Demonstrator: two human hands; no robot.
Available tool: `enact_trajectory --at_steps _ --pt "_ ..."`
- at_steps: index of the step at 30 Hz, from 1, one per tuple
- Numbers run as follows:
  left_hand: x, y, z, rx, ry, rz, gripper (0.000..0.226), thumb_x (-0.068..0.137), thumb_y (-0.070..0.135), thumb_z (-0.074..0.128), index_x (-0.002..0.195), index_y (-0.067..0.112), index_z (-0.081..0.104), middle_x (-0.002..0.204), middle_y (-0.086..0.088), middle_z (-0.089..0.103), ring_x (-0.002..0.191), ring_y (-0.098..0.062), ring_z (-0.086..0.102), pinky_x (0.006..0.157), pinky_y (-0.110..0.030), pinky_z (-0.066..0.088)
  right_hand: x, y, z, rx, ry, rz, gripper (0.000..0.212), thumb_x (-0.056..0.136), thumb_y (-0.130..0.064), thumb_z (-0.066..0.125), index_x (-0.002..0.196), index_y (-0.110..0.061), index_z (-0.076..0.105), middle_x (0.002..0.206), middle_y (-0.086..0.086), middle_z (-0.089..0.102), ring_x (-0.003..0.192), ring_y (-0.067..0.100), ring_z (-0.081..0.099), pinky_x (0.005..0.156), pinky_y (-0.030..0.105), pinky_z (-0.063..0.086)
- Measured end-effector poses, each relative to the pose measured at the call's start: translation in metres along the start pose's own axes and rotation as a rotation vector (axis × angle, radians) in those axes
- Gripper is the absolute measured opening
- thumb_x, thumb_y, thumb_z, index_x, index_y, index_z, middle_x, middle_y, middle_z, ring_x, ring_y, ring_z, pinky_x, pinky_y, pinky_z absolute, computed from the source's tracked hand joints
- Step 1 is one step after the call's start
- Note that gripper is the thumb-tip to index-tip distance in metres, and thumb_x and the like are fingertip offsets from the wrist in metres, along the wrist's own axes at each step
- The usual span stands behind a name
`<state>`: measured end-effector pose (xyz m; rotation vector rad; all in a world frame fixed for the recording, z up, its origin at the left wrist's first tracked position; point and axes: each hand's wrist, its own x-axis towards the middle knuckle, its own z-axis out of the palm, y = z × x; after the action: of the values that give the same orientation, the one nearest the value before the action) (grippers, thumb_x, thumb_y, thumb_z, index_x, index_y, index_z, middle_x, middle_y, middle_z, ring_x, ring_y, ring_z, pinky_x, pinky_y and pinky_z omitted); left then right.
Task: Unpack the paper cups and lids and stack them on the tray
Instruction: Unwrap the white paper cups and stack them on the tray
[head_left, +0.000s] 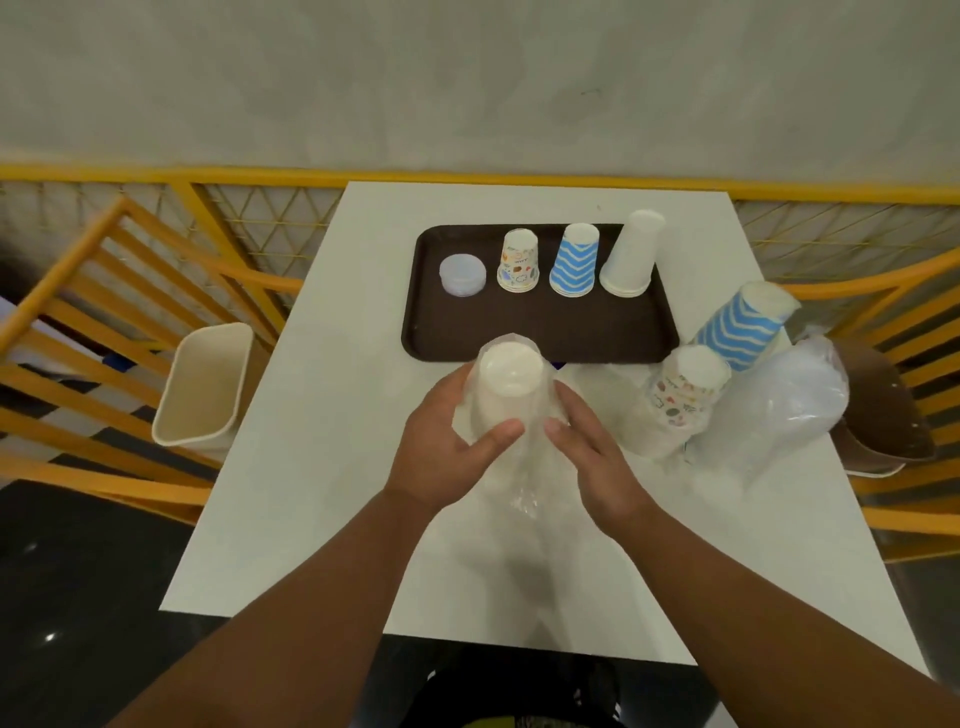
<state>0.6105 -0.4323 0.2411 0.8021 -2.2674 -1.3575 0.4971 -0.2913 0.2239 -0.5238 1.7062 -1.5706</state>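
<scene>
A stack of white paper cups in a clear plastic sleeve stands upside down on the white table, just in front of the brown tray. My left hand grips its left side and my right hand holds its right side. On the tray stand a stack of clear lids, a patterned cup stack, a blue zigzag cup stack and a tall white cup stack, all upside down.
Right of the tray lie wrapped packs: a blue zigzag cup pack, a patterned cup pack and a clear lid pack. A beige bin stands at the table's left. Yellow chairs and a railing flank the table.
</scene>
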Motion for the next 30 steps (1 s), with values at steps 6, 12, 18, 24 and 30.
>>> enact_trajectory --at_steps 6,12,18,24,30 --pt "-0.001 0.018 -0.004 -0.03 0.102 0.062 0.052 0.078 0.054 0.071 0.124 0.037 0.055 0.111 0.027 0.061 0.107 0.006 0.056 0.089 -0.03 0.054 0.001 -0.023 0.01 -0.182 0.094 -0.18 0.045 0.093 -0.048 0.053 0.135 -0.033 0.052 0.13 -0.015 0.06 0.12 0.001 0.054 0.091 0.013 0.043" --pt "0.002 0.034 -0.011 -0.088 0.07 0.067 0.058 0.075 0.053 0.07 0.126 0.03 0.057 0.115 0.016 0.064 0.106 -0.005 0.06 0.077 -0.012 0.051 0.006 -0.032 0.01 -0.238 0.061 -0.231 0.049 0.088 -0.049 0.062 0.134 -0.035 0.051 0.131 -0.018 0.058 0.123 0.003 0.052 0.106 0.037 0.046" --pt "0.003 0.041 -0.013 -0.113 0.024 0.096 0.043 0.085 0.034 0.072 0.117 0.05 0.048 0.108 0.037 0.06 0.107 0.009 0.057 0.081 -0.01 0.049 0.011 -0.037 0.012 -0.243 0.007 -0.236 0.062 0.085 -0.043 0.07 0.14 -0.034 0.044 0.136 -0.02 0.054 0.126 -0.001 0.049 0.107 0.031 0.044" --pt "0.006 0.049 -0.012 -0.171 -0.012 0.124 0.045 0.085 0.031 0.072 0.118 0.049 0.046 0.108 0.035 0.06 0.107 0.008 0.057 0.082 -0.01 0.048 0.011 -0.044 0.013 -0.303 0.035 -0.271 0.063 0.086 -0.025 0.073 0.14 -0.031 0.043 0.129 -0.028 0.052 0.116 -0.017 0.048 0.096 0.009 0.041" --pt "0.009 0.061 -0.013 -0.164 0.017 0.157 0.039 0.084 0.041 0.066 0.116 0.052 0.046 0.103 0.039 0.061 0.102 0.011 0.058 0.08 -0.007 0.047 0.013 -0.055 0.015 -0.306 0.061 -0.307 0.065 0.086 -0.029 0.073 0.144 -0.026 0.044 0.139 -0.014 0.054 0.126 0.0 0.05 0.108 0.032 0.044"
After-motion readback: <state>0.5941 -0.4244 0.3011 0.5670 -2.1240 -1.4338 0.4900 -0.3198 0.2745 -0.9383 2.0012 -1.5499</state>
